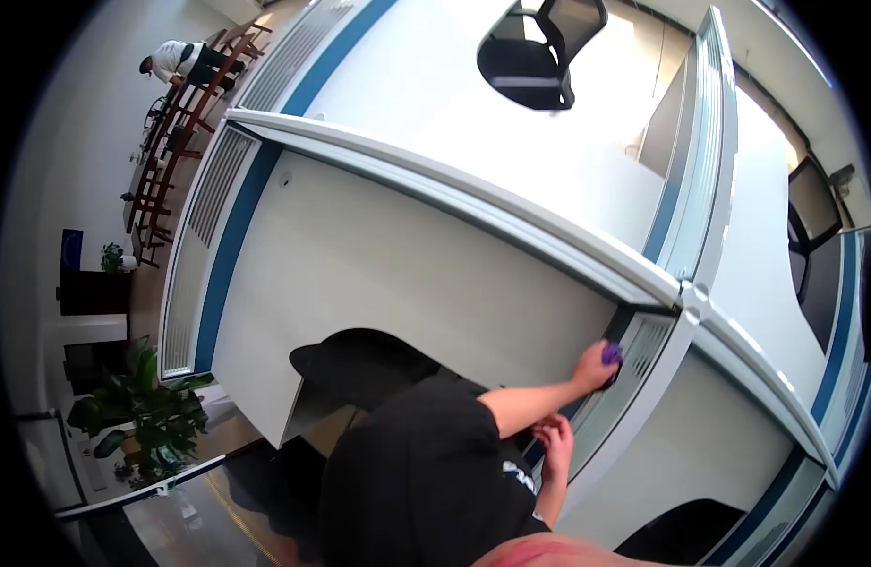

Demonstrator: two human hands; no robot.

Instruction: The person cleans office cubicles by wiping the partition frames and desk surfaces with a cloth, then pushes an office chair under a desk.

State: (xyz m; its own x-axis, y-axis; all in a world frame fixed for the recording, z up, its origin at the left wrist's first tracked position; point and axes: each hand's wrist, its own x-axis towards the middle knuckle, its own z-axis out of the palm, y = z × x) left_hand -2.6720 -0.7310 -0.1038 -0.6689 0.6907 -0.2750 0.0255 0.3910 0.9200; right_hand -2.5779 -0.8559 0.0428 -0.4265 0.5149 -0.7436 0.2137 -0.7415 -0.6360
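My left hand [594,369] is closed around a crumpled purple cloth [611,353]. It holds the cloth against the low partition panel [632,378] at the right end of the white desk [407,255]. My right hand [553,442] is a little below it, beside the same panel. Its fingers are loosely bent and slightly apart, with nothing visible between them. The black shirt [412,472] on my body covers part of the desk's near edge.
A black chair [360,354] is tucked at the desk's near edge. White-framed partitions [454,189] divide the neighbouring desks, with another black chair [539,61] beyond. A leafy plant [157,416] stands at lower left. Far off, a person [185,61] bends over a long wooden table [176,142].
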